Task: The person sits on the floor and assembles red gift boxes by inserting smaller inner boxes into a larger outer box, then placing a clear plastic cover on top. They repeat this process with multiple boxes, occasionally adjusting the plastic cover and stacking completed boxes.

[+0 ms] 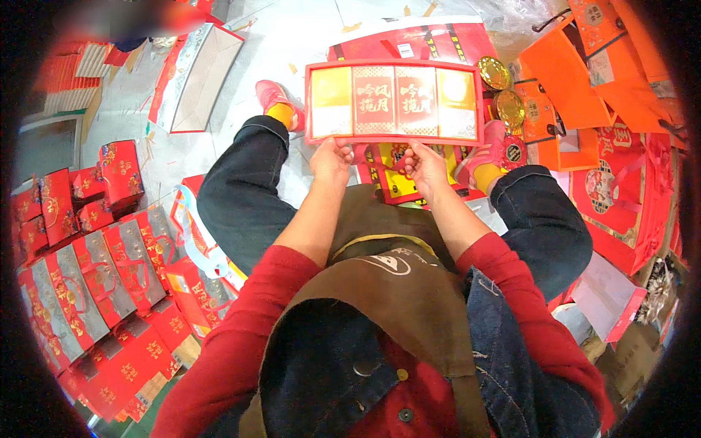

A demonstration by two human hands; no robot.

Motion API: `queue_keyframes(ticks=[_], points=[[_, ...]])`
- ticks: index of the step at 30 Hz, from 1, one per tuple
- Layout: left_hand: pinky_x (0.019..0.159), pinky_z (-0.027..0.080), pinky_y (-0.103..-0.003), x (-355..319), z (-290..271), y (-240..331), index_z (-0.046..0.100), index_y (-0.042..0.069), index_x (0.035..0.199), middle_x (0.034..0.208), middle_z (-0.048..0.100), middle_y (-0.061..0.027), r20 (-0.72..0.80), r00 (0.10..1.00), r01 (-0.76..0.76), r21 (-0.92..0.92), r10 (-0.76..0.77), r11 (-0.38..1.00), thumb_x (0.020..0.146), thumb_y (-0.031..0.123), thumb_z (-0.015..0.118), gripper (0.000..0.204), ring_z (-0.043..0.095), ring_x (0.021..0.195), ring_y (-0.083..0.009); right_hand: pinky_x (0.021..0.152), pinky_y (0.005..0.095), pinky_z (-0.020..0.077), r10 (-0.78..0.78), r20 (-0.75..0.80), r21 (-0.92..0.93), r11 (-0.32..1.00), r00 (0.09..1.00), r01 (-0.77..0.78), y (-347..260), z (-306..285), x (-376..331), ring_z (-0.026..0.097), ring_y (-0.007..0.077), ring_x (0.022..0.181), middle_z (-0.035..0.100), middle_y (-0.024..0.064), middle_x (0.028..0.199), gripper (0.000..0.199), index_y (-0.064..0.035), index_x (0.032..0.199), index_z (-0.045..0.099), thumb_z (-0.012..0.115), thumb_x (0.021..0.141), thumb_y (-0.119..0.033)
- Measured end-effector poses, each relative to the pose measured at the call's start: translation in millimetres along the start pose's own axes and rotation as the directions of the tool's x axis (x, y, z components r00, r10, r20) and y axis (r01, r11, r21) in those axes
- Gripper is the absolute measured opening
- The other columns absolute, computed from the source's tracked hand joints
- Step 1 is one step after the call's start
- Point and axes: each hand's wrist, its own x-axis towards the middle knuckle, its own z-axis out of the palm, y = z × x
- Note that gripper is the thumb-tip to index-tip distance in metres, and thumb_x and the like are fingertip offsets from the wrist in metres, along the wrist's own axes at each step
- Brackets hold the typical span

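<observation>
My left hand [333, 160] has its fingers closed on the near edge of a shallow red gift box [394, 139], left of its middle. My right hand [426, 170] pinches the same edge farther right. The box is level and faces up, a row of packs inside it: two red packs [374, 101] with pale lettering in the centre, a gold-and-white pack [331, 102] at either end. Under the near side, between my legs, a yellow-and-red printed package [400, 182] shows in part. Beyond lies a larger red package [467, 42] with dark straps, partly covered by the box.
Round gold tins [494, 74] stand by my right shoe. Orange gift bags [562, 73] and a large red bag [613, 182] crowd the right. Rows of red-and-grey gift bags [95, 274] and red boxes [120, 169] fill the left. An open bag [201, 80] lies at far left.
</observation>
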Motion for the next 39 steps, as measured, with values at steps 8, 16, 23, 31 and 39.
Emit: queue_keyframes(ticks=[8, 16, 23, 31, 39], points=[[0.045, 0.034, -0.029, 17, -15, 26, 0.048, 0.010, 0.100, 0.068, 0.053, -0.0052, -0.033, 0.997, -0.072, -0.307, 0.065, 0.949, 0.093, 0.020, 0.040, 0.015, 0.043, 0.050, -0.0152, 0.053, 0.0252, 0.0456, 0.085, -0.025, 0.126, 0.989, 0.996, -0.081, -5, 12, 2, 0.059, 0.0131, 0.062, 0.064, 0.0049, 0.075, 0.017, -0.0089, 0.099, 0.061, 0.060, 0.086, -0.020], [0.047, 0.029, -0.028, 7, -24, 22, 0.049, 0.011, 0.084, 0.066, 0.050, -0.0014, 0.092, 0.994, 0.075, -0.256, -0.054, 0.964, 0.082, 0.016, 0.054, 0.007, 0.037, 0.050, -0.0146, 0.053, 0.0263, 0.0471, 0.107, 0.001, 0.139, 0.985, 0.994, -0.106, -1, 21, -1, 0.061, 0.0164, 0.064, 0.065, 0.0082, 0.082, 0.023, -0.0069, 0.109, 0.057, 0.052, 0.089, -0.018], [0.046, 0.030, -0.027, 8, -19, 27, 0.052, 0.011, 0.091, 0.068, 0.052, -0.0019, 0.171, 0.984, 0.094, -0.249, -0.052, 0.964, 0.082, 0.015, 0.057, 0.011, 0.038, 0.050, -0.0142, 0.054, 0.0272, 0.0484, 0.084, 0.006, 0.113, 0.990, 0.996, -0.084, 2, 20, -4, 0.061, 0.0170, 0.065, 0.065, 0.0093, 0.083, 0.027, -0.0058, 0.116, 0.054, 0.047, 0.091, -0.014], [0.047, 0.037, -0.026, -5, 3, -7, 0.053, 0.011, 0.097, 0.071, 0.053, -0.0016, 0.337, 0.925, 0.195, -0.021, -0.176, 0.981, 0.083, 0.011, 0.060, 0.015, 0.044, 0.053, -0.0133, 0.056, 0.0269, 0.0478, 0.007, 0.002, -0.028, 1.000, 1.000, -0.007, 2, 22, -12, 0.061, 0.0147, 0.066, 0.064, 0.0070, 0.078, 0.021, -0.0044, 0.107, 0.058, 0.051, 0.089, -0.013], [0.047, 0.039, -0.028, 2, 25, -24, 0.054, 0.007, 0.090, 0.065, 0.052, -0.0038, 0.126, 0.982, 0.090, 0.328, -0.138, 0.940, 0.088, 0.014, 0.056, 0.008, 0.048, 0.052, -0.0147, 0.075, 0.0401, 0.0491, -0.631, 0.372, -0.835, 0.093, 0.681, 0.542, -11, 8, -13, 0.062, 0.0318, 0.084, 0.064, 0.0162, 0.091, 0.035, -0.0127, 0.117, 0.056, 0.054, 0.082, -0.013]])
